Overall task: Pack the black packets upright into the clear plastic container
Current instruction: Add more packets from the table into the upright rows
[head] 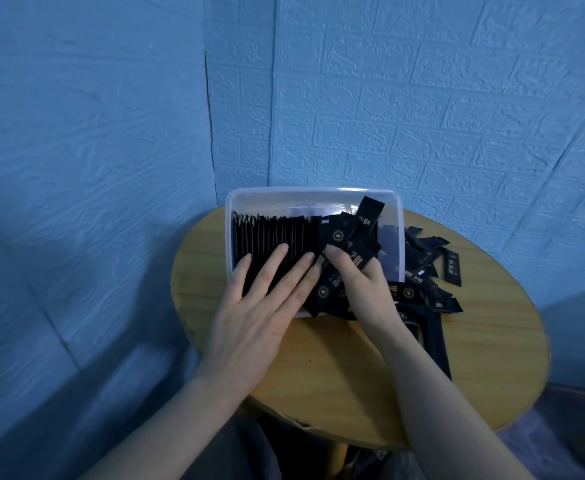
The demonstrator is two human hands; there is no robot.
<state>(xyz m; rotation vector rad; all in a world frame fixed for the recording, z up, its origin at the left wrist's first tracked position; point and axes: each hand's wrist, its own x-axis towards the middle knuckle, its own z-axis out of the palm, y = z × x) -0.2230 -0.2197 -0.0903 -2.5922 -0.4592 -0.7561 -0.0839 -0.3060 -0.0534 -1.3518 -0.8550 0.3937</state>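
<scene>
A small bundle of black packets (350, 251) is pinched in the right hand (360, 282), its fingers curled round the lower part while the far ends fan out up and to the right, one tip rising above the far rim. The long axis of these packets runs slantwise, from near-left to far-right, so they lie tilted rather than upright. They sit just to the right of the packed row (273, 233), which fills the left half of the clear plastic container (313, 195) with packets standing on edge, thin sides showing as close parallel lines. The move ahead likely turns on this: the bundle must be swung to match the row's direction and slid in against its right end, where the container shows open space.

The left hand (260, 299) lies flat on the row with fingers straight and spread, pressing the packets leftward and holding them from toppling. It is the nearer hand to the row; the right is nearer the gap.

The packets are slim, glossy foil sticks with small gold print and crimped ends, slippery-looking and light. The container is a translucent, round-cornered rectangular tub. More loose packets (422, 268) lie scattered to its right on the round wooden table (336, 368), against blue textured walls.
</scene>
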